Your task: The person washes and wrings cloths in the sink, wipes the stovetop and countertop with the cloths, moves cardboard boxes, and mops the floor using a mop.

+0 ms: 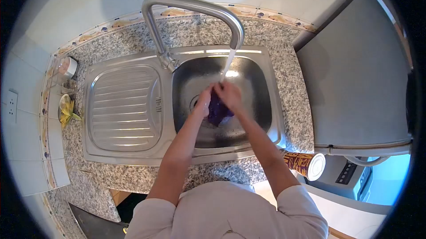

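Note:
Both my hands are inside the steel sink basin (259,106), under the running tap. Between them is a dark purple, soft-looking bundle (218,109); whether it is cloth or something leafy I cannot make out. My left hand (204,100) grips its left side, fingers closed. My right hand (229,95) is closed on its upper right part, slightly blurred. A water stream (228,65) falls from the curved tap (237,33) onto or just beside the right hand's fingers. The bundle's lower end hangs near the basin floor, and its upper part is hidden by my fingers.
A ribbed drainboard (126,108) lies left of the basin. On the granite counter (295,106) at far left stand a jar (68,67) and a yellow flower-like item (68,114). A patterned can (306,163) sits near my right forearm, below the grey fridge (355,79).

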Available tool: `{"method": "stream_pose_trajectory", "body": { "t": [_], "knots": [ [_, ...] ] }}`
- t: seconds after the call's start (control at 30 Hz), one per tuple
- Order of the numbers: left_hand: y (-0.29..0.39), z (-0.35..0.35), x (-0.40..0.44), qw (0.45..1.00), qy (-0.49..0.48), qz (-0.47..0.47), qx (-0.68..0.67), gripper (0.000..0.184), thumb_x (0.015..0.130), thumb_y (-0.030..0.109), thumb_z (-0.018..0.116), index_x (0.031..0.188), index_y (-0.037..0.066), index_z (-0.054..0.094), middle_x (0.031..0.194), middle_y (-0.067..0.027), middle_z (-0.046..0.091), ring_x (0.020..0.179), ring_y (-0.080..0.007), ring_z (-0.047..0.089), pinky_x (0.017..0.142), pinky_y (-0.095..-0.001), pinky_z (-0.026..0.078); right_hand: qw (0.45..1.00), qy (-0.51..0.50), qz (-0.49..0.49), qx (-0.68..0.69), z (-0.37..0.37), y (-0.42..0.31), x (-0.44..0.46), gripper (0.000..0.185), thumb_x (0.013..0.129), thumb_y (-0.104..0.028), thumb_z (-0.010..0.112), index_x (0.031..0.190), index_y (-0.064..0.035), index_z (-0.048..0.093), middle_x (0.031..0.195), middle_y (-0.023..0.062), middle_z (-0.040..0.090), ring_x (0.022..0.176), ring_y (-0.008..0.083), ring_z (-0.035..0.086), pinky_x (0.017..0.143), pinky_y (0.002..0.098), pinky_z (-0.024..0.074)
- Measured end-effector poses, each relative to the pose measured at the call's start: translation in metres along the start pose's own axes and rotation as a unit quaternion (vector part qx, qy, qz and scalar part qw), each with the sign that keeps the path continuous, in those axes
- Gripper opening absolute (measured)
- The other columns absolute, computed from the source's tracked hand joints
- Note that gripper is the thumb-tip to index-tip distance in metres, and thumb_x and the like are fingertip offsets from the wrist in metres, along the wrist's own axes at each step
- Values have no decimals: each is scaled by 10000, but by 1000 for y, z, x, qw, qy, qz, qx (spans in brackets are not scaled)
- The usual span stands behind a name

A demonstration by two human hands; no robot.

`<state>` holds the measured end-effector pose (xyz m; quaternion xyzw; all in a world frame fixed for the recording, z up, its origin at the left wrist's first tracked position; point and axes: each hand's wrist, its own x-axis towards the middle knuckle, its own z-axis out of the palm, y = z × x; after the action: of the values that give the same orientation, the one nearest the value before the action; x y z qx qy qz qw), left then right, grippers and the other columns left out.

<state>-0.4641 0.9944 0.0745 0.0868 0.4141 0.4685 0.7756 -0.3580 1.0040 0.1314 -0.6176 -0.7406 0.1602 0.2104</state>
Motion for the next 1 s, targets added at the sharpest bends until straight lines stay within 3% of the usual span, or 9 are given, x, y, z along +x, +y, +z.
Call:
{"method": "stream_pose_trajectory", "body": {
  "t": [0.1, 0.23, 0.37, 0.53, 0.6, 0.73, 0.8, 0.93, 1.0],
  "knots": [
    [23, -16, -6, 942, 37, 55, 329, 437, 864, 438, 502, 796, 27, 633, 753, -36, 600, 666, -149, 530, 635, -312, 433, 919, -94, 165, 344, -24, 40, 24, 229, 826, -239, 595, 844, -15, 638, 721, 81, 636, 663, 177, 621, 632, 294, 477],
    [58, -1, -19, 842, 20, 156, 517, 472, 873, 422, 504, 914, -28, 638, 843, -71, 635, 701, -153, 552, 682, -304, 434, 802, -191, 199, 530, -102, 10, 15, 240, 854, -196, 586, 994, 0, 590, 818, 46, 632, 684, 121, 610, 641, 242, 490],
    [64, 22, -30, 844, 6, 244, 477, 454, 868, 445, 503, 976, 21, 628, 870, -45, 633, 771, -138, 554, 708, -279, 429, 790, -168, 199, 555, -160, -19, 8, 235, 865, -219, 578, 985, -18, 589, 806, 33, 621, 680, 113, 601, 606, 234, 480],
    [59, 36, -19, 981, -116, 32, 150, 379, 884, 398, 477, 932, 57, 637, 891, -54, 645, 727, -157, 604, 675, -293, 495, 768, -135, 170, 602, -168, -14, 8, 238, 879, -223, 556, 1005, -22, 581, 808, 23, 607, 677, 118, 584, 580, 227, 472],
    [50, 40, -10, 982, -125, 24, 137, 385, 874, 414, 496, 948, 60, 626, 854, -51, 642, 707, -159, 604, 661, -285, 495, 847, -154, 196, 470, -162, -19, 7, 234, 877, -185, 554, 1038, -18, 578, 790, 14, 596, 691, 123, 589, 584, 226, 486],
    [56, 51, -34, 980, -195, -29, 18, 422, 853, 455, 517, 954, 58, 616, 822, -62, 642, 682, -170, 614, 639, -291, 502, 775, -229, 139, 572, -114, -21, -5, 328, 866, -192, 571, 1131, -2, 536, 913, 88, 615, 789, 142, 590, 667, 239, 498],
    [55, 51, -46, 984, -178, -19, 19, 424, 851, 455, 524, 951, 54, 616, 823, -69, 644, 683, -177, 618, 646, -296, 505, 945, -67, 19, 321, -92, 9, 3, 424, 859, -269, 578, 1189, -12, 509, 1020, 111, 601, 892, 181, 571, 779, 306, 483],
    [45, 39, -37, 995, -98, -9, 16, 415, 833, 442, 569, 936, 43, 618, 807, -92, 648, 678, -194, 627, 634, -312, 515, 944, -8, 185, 274, -24, 56, -11, 512, 851, -395, 549, 1212, -35, 499, 1026, 120, 605, 953, 205, 563, 875, 351, 438],
    [40, 32, -30, 995, -94, -15, 5, 411, 830, 435, 580, 936, 39, 618, 805, -95, 648, 679, -194, 629, 626, -315, 517, 644, -147, 475, 582, -4, 37, -28, 551, 839, -491, 500, 1164, -46, 524, 1024, 129, 609, 970, 214, 571, 908, 378, 423]
  ]
}}
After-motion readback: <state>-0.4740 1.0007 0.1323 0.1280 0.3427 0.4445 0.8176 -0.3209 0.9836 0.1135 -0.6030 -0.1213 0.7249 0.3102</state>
